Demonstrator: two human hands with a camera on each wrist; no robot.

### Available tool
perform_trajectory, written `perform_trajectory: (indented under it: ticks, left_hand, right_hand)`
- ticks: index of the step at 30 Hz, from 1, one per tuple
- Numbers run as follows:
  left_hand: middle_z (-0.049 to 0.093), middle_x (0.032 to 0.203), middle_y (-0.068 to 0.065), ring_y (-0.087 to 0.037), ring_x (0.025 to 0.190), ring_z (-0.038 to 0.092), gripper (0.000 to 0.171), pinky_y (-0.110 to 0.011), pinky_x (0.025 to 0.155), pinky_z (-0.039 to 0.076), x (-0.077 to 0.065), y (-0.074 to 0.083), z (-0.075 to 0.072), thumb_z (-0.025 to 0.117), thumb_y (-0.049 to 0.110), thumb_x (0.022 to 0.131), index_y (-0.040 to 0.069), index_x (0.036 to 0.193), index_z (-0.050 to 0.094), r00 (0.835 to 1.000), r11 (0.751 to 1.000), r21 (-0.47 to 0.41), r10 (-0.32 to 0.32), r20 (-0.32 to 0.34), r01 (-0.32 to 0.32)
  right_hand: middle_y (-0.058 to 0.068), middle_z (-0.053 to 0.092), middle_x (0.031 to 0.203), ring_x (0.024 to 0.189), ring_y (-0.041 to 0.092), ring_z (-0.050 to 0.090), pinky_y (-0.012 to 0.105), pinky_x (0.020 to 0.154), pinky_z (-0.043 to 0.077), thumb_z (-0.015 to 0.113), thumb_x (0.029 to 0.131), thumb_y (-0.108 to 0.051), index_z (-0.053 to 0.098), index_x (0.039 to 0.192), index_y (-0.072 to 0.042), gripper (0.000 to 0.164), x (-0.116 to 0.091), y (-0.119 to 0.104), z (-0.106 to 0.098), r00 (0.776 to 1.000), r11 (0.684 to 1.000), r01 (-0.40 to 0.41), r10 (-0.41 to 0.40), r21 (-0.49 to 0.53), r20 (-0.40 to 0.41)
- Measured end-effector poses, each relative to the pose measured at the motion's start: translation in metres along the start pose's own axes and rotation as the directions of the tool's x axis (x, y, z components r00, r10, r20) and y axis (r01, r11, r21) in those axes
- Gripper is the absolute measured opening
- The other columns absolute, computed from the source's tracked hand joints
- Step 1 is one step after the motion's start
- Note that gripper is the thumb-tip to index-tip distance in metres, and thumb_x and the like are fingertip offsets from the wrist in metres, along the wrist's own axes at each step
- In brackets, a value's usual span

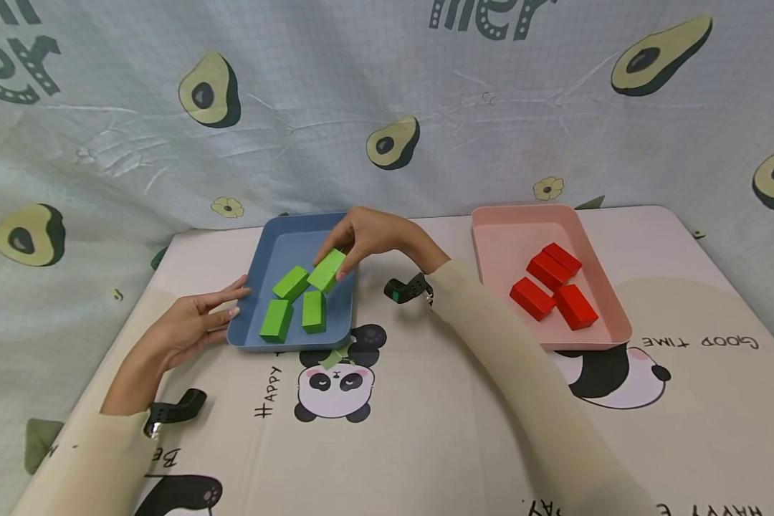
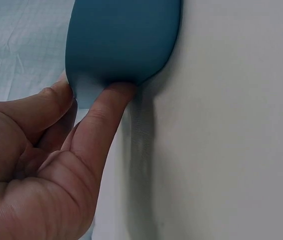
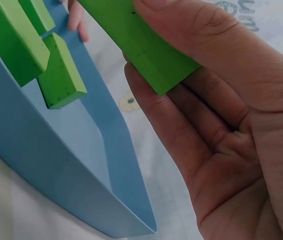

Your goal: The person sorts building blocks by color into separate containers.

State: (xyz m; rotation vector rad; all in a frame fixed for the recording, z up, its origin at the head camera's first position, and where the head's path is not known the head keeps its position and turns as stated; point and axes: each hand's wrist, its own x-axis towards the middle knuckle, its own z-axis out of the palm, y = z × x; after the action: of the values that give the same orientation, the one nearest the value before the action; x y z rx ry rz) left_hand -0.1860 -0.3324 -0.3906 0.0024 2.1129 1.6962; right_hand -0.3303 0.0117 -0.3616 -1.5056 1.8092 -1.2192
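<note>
My right hand (image 1: 377, 233) pinches a green block (image 1: 327, 270) between thumb and fingers, above the right half of the blue tray (image 1: 345, 337). Three other green blocks (image 1: 276, 320) lie in that tray, close beneath and to the left of the held one. The right wrist view shows the held green block (image 3: 156, 65) tilted, with the thumb across its face. At the tray's left side, my left hand (image 1: 190, 326) touches the rim with extended fingers. In the left wrist view, fingertips meet the outer wall of the blue tray (image 2: 121, 40); some are partly hidden.
To the right stands a pink tray (image 1: 499, 236) with several red blocks (image 1: 532, 298). Both trays rest on a panda-print tablecloth (image 1: 413, 444). Behind the table hangs an avocado-print curtain (image 1: 309, 86). A black camera strap (image 1: 408, 288) sits at the right wrist.
</note>
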Motion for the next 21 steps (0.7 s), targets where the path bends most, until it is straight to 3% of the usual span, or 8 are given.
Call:
perform_trajectory:
  ticks: [7, 13, 21]
  left_hand:
    - [0.006, 0.170, 0.000, 0.010, 0.117, 0.056, 0.064, -0.024, 0.092, 0.055, -0.0002, -0.0006, -0.0005, 0.060, 0.012, 0.103, -0.001, 0.157, 0.029, 1.000, 1.000, 0.025, 0.007, -0.001, -0.007]
    - [0.007, 0.170, 0.000, 0.011, 0.119, 0.054, 0.062, -0.024, 0.093, 0.055, 0.0003, -0.0007, -0.0006, 0.059, 0.013, 0.104, 0.000, 0.157, 0.030, 1.000, 0.999, 0.054, 0.009, -0.003, -0.009]
    - [0.007, 0.170, 0.000, 0.010, 0.122, 0.053, 0.062, -0.023, 0.093, 0.055, -0.0010, -0.0006, -0.0002, 0.059, 0.014, 0.104, 0.000, 0.157, 0.030, 1.000, 0.999, 0.052, 0.014, 0.001, -0.014]
  right_hand:
    - [0.009, 0.076, 0.111, 0.096, 0.024, 0.073, 0.039, 0.083, 0.059, 0.087, 0.080, -0.005, 0.076, 0.116, 0.000, 0.038, 0.0046, -0.0013, 0.0012, 1.000, 1.000, -0.003, 0.003, 0.000, 0.006]
    - [0.007, 0.077, 0.111, 0.089, 0.022, 0.070, 0.033, 0.076, 0.056, 0.087, 0.080, -0.006, 0.077, 0.115, -0.002, 0.037, 0.0056, 0.0020, 0.0007, 1.000, 1.000, 0.008, -0.007, -0.017, 0.009]
    - [0.009, 0.076, 0.112, 0.098, 0.023, 0.073, 0.039, 0.085, 0.059, 0.086, 0.080, -0.004, 0.076, 0.116, 0.000, 0.037, 0.0079, 0.0029, 0.0001, 1.000, 1.000, -0.008, 0.008, -0.008, 0.017]
